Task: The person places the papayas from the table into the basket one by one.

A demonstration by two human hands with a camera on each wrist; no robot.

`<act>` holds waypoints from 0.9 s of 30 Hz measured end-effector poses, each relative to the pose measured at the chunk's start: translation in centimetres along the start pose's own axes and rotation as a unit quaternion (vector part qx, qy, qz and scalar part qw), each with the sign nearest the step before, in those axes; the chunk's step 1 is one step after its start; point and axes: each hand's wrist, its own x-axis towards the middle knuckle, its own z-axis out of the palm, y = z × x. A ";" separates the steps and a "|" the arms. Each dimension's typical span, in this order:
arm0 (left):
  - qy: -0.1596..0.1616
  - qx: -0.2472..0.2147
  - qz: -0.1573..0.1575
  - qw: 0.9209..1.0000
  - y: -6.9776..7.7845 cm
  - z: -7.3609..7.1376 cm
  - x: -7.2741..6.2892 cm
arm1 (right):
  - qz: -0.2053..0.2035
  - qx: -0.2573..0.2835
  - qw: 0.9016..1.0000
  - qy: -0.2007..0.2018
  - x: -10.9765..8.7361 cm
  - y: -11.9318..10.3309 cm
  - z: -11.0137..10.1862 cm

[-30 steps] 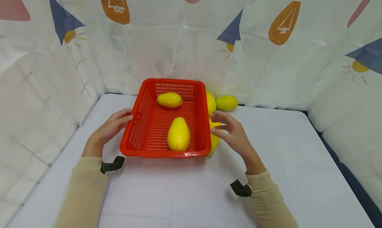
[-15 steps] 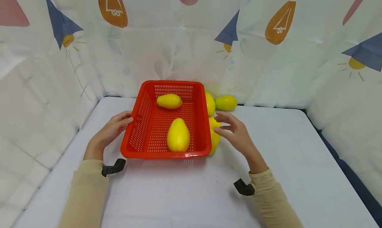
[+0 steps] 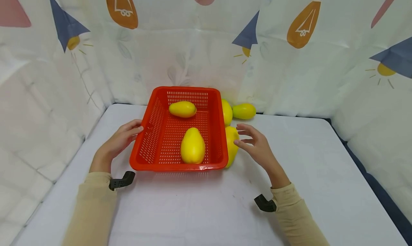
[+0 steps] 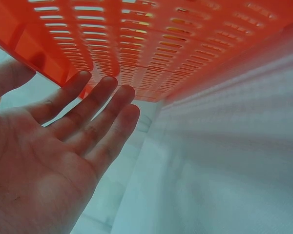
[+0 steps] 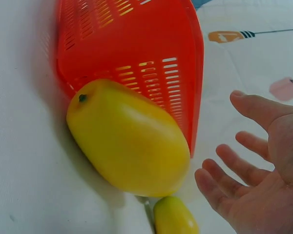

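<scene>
A red perforated plastic basket (image 3: 153,131) stands in the middle of the table. Inside it lie a large yellow papaya-shaped fruit (image 3: 192,146) and a smaller, mango-like yellow fruit (image 3: 182,109). My left hand (image 3: 120,139) rests its fingertips on the basket's left side; in the left wrist view its fingers (image 4: 103,90) are extended, not wrapped around the wall. To the basket's right, my right hand (image 3: 257,147) hovers with loosely bent fingers, holding nothing. Close to it, another large papaya-shaped fruit (image 5: 129,139) leans against the basket's outer wall, partly hidden in the head view.
Behind that fruit, another big yellow one (image 3: 227,112) sits partly hidden by the basket, and a small greenish-yellow fruit (image 3: 244,111) lies beside it near the back edge. A white cloth covers the table (image 3: 206,206), and a printed curtain (image 3: 206,49) hangs around it.
My right hand has drawn a little to the right and nearer, away from the basket's right rim and the fruit there. The left hand and the basket stay in place.
</scene>
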 end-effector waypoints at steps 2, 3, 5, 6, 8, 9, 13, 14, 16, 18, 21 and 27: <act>0.001 -0.001 0.003 1.000 0.0 -0.1 -0.1 | -0.001 -0.003 1.000 0.000 0.0 0.1 0.1; 0.001 -0.001 0.004 1.000 0.0 -0.1 -0.1 | 0.001 -0.004 1.000 0.001 0.1 0.2 0.1; 0.001 -0.002 0.005 1.000 0.0 -0.1 -0.1 | 0.003 -0.010 1.000 0.001 0.2 0.4 0.2; 0.001 -0.002 0.005 1.000 -0.1 -0.1 -0.2 | 0.004 -0.012 1.000 0.000 0.2 0.5 0.2; 0.002 -0.001 0.004 1.000 -0.1 -0.1 -0.2 | 0.008 -0.016 1.000 0.000 0.4 0.7 0.3; 0.002 -0.001 0.003 1.000 0.0 -0.1 -0.2 | 0.011 -0.017 1.000 0.000 0.4 0.8 0.3; 0.003 0.000 0.001 1.000 0.0 -0.1 -0.3 | 0.026 -0.013 1.000 0.002 0.7 1.0 0.4; 0.003 -0.001 0.001 1.000 0.0 -0.1 -0.3 | 0.030 -0.012 0.999 0.004 0.7 1.0 0.5; 0.002 -0.002 0.002 1.000 0.0 -0.1 -0.2 | 0.042 -0.011 0.999 0.008 0.7 0.8 0.5; 0.001 -0.003 0.003 1.000 0.0 -0.1 -0.2 | 0.056 -0.015 0.998 0.012 0.6 -0.2 0.6; 0.001 -0.004 0.002 1.000 0.0 0.0 -0.2 | 0.067 -0.016 0.997 0.020 0.7 0.0 0.7; 0.000 -0.008 -0.002 1.000 0.2 0.1 0.0 | 0.077 -0.030 0.996 0.025 1.2 1.8 0.9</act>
